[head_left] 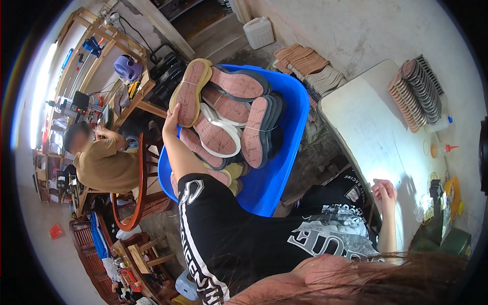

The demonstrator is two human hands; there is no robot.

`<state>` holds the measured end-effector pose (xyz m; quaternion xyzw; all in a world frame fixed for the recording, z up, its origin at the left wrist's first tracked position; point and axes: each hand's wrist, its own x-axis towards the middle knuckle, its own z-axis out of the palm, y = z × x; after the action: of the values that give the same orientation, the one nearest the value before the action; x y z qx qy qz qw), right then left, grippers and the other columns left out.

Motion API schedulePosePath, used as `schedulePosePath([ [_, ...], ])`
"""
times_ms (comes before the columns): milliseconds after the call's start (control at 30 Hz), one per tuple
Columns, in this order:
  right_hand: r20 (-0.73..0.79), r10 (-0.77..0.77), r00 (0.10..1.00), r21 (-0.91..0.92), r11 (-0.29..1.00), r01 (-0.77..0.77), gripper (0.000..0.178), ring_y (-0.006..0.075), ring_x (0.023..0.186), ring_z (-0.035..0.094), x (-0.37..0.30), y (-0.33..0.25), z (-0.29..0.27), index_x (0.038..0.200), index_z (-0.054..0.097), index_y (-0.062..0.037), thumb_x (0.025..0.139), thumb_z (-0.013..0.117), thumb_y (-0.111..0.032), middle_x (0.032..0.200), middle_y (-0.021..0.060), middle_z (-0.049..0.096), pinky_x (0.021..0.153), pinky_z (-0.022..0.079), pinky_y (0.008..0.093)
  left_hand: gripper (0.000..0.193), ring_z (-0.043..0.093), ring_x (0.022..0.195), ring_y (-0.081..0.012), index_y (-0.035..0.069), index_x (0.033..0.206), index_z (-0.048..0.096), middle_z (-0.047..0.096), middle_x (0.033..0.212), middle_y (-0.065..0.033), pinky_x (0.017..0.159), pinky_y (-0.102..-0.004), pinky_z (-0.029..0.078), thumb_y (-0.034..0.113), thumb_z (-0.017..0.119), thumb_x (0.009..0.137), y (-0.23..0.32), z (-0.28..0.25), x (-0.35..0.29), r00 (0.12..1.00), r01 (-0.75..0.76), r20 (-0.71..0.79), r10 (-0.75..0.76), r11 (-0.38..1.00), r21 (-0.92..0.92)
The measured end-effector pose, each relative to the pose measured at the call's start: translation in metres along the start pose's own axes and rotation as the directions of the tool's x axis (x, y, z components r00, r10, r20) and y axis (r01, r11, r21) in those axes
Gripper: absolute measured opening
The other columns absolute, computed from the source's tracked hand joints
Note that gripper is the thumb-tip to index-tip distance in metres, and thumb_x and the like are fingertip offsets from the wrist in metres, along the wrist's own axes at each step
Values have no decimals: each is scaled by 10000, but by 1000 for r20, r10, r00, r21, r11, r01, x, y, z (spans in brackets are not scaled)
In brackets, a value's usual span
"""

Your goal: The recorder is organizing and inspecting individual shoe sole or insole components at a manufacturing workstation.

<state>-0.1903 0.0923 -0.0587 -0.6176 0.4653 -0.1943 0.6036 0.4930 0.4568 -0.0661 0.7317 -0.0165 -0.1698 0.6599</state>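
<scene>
My left hand reaches over a blue plastic tub and grips the edge of a bundle of shoe soles with pink tops and yellow rims, tied with a thin band. Under and beside it, the tub holds more tied soles: dark-rimmed ones, white-rimmed ones and some yellow ones. My right hand is above the near edge of the white table, fingers loosely bent and apart, nothing seen in it.
On the white table lie rows of stacked soles, a bottle with a red tip and yellow tape. More soles are piled behind the tub, near a white jug. At left a person sits by a workbench and wooden chair.
</scene>
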Motion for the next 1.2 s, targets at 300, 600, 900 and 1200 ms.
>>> schedulePosePath([
  [300, -14, -5, 1000, 18, 1000, 5, 115, 37, 580, 513, -1, 0, 12, 994, 589, -28, 928, 523, -96, 762, 11, 624, 509, 371, 164, 620, 561, 1054, -203, -16, 1255, 466, 580, 1163, -109, 928, -325, 436, 224, 766, 769, -6, -14, 5, 958, -266, 109, 264, 964, 2],
  [600, -24, -22, 999, -10, 1000, 22, 148, 29, 576, 514, -4, -2, 11, 998, 618, -28, 923, 518, -107, 747, -5, 618, 487, 357, 157, 620, 563, 1075, -199, 2, 1266, 498, 601, 1156, -102, 937, -322, 434, 206, 777, 752, 4, -9, -2, 954, -212, 202, 222, 975, -68],
  [900, -6, 18, 1000, -38, 999, -18, 139, 24, 585, 503, -3, -6, 14, 1002, 616, -41, 922, 524, -108, 758, -12, 614, 507, 350, 153, 423, 591, 817, -129, 6, 1029, 578, 621, 905, -56, 737, -250, 467, 175, 812, 721, 31, -3, -5, 905, -417, -108, 411, 908, -39],
  [1200, -5, 44, 999, 9, 999, -44, 121, 23, 596, 500, -2, 3, 9, 993, 597, -37, 929, 515, -99, 782, -5, 617, 523, 357, 153, 793, 621, 990, -221, 42, 1381, 357, 575, 1203, -113, 803, -362, 517, 316, 776, 765, 83, 5, 14, 979, 10, 190, -73, 951, 310],
])
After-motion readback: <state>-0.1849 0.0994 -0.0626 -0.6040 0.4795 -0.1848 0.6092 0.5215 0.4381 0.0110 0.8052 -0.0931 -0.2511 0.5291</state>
